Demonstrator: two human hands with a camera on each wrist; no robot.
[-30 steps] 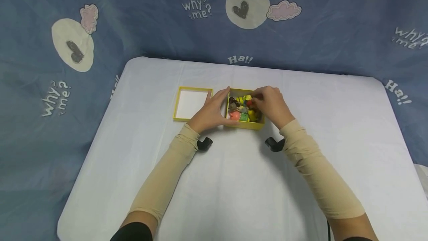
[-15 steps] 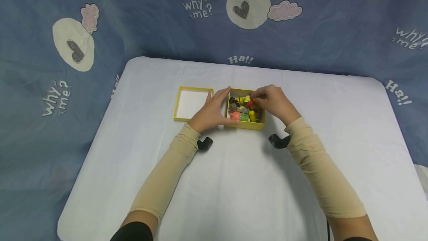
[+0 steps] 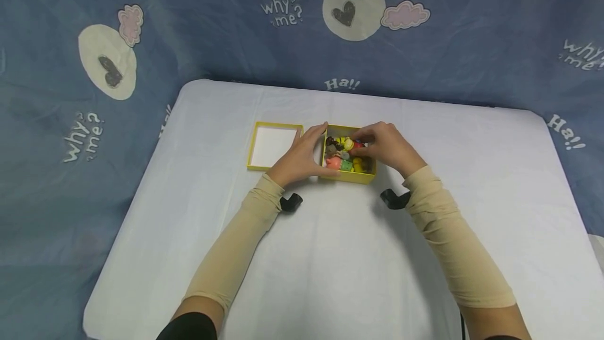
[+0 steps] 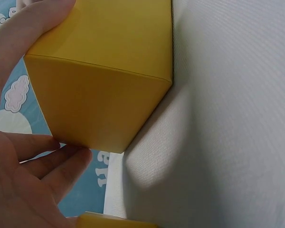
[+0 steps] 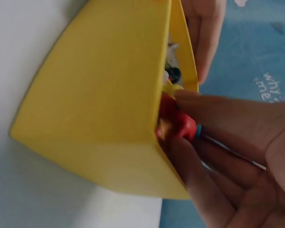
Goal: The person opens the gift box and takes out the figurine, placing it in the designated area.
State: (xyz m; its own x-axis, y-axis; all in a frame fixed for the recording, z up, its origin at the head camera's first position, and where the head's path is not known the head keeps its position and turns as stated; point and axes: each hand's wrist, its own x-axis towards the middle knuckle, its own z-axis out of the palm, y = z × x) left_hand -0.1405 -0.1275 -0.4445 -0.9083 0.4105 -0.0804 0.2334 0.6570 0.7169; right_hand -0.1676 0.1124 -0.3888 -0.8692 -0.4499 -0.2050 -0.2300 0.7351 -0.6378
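A yellow box [image 3: 351,177] without its lid stands on the white table, packed with several small toy figures: a pink one [image 3: 333,162], a green one [image 3: 346,165], a yellow one [image 3: 358,165] and others. My left hand [image 3: 302,157] holds the box by its left end, thumb on the near wall and fingers at the far corner. Inside the box's right part, my right hand [image 3: 387,146] pinches a red toy figure [image 5: 179,122] between thumb and fingers. The fingers partly hide that figure.
The box's lid [image 3: 251,146], yellow-rimmed and white inside, lies just left of the box, partly behind my left hand. Black camera mounts [image 3: 291,202] stick out at both wrists. A blue printed cloth [image 3: 283,56] surrounds the table.
My right hand first shifted slightly right, then dipped a little toward the box. The toys beside its fingertips have moved slightly. My left hand keeps its hold on the box.
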